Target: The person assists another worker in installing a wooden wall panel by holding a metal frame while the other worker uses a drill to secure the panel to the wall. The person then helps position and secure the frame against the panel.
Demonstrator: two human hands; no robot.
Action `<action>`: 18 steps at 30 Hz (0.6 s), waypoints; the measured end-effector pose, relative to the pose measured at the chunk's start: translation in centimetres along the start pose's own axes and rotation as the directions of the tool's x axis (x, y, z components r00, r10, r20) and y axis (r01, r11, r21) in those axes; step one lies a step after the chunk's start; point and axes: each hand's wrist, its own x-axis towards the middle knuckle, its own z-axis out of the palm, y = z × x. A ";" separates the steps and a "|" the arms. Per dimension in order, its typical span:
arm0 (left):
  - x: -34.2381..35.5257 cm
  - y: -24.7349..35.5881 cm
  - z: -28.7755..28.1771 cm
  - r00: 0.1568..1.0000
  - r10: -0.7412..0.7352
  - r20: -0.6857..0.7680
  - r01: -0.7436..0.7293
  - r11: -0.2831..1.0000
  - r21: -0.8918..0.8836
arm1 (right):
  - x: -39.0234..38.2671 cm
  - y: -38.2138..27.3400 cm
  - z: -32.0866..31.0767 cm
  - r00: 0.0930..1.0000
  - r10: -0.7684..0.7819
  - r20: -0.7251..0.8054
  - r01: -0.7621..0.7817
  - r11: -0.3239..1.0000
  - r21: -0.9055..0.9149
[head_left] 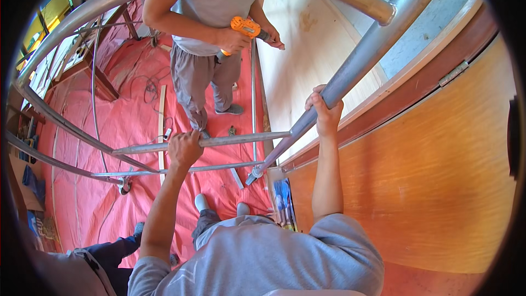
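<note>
A grey tubular metal frame (350,66) on caster wheels rises in front of me. My left hand (185,148) is closed around its horizontal rung (235,140), left of the middle. My right hand (325,108) grips the thick slanting upright post (372,49) at the right, above the point where the rung joins it. Part of the fingers is hidden behind the tubes. Down at the post's foot sits one caster (253,175); another caster (125,186) stands at the lower left.
Beyond the frame a co-worker in grey (211,16) holds an orange cordless drill (245,27). Another person (71,271) is at my lower left. Red sheeting (137,153) covers the floor, with a wooden strip and cable on it. An open wooden door (405,186) stands at my right.
</note>
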 end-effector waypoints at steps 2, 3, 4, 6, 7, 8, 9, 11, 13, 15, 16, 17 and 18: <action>0.1 -0.4 -0.1 1.000 0.002 -0.024 -0.003 1.000 -0.016 | 0.1 -0.1 0.4 1.000 -0.014 -0.014 0.014 1.000 0.006; -0.1 -0.4 0.0 1.000 0.004 -0.026 -0.005 1.000 -0.022 | 0.0 -0.2 0.5 1.000 -0.016 -0.007 0.015 0.999 -0.029; -0.1 -0.4 0.1 1.000 0.007 -0.028 -0.007 1.000 -0.027 | -0.1 -0.3 0.5 1.000 -0.018 0.000 0.018 0.998 -0.064; -0.2 -0.3 0.1 0.999 0.009 -0.031 -0.010 1.000 -0.029 | 0.0 -0.4 0.5 1.000 -0.019 0.005 0.019 0.995 -0.100; -0.1 -0.3 0.0 0.999 0.010 -0.030 -0.011 1.000 -0.027 | 0.0 -0.5 0.5 1.000 -0.017 0.002 0.017 0.995 -0.102; -0.1 -0.2 -0.2 1.000 0.011 -0.030 -0.011 1.000 -0.024 | 0.0 -0.6 0.6 1.000 -0.015 -0.001 0.015 0.994 -0.105; -0.1 -0.2 -0.3 1.000 0.009 -0.028 -0.010 1.000 -0.025 | 0.0 -0.7 0.6 1.000 -0.014 -0.002 0.014 0.994 -0.106; -0.1 -0.2 -0.4 1.000 0.006 -0.024 -0.007 1.000 -0.028 | 0.0 -0.8 0.8 1.000 -0.010 -0.004 0.010 0.994 -0.110; 0.0 -0.2 -0.5 1.000 0.003 -0.028 -0.004 1.000 -0.025 | 0.0 -0.8 0.8 1.000 0.004 -0.018 -0.006 0.996 -0.089; 0.1 -0.1 -0.5 1.000 -0.005 -0.020 0.005 1.000 -0.020 | -0.1 -0.8 0.8 0.999 0.016 -0.033 -0.018 0.997 -0.077; 0.1 0.0 -0.7 1.000 -0.012 -0.011 0.011 1.000 -0.015 | -0.1 -0.7 0.8 0.999 0.020 -0.040 -0.023 0.997 -0.076; 0.1 0.1 -0.8 1.000 -0.018 -0.001 0.018 1.000 -0.010 | -0.1 -0.6 0.8 0.999 0.024 -0.047 -0.027 0.997 -0.074; 0.2 0.0 -0.9 1.000 -0.018 0.000 0.018 1.000 -0.009 | 0.0 -0.8 1.0 0.999 0.024 -0.048 -0.027 0.997 -0.070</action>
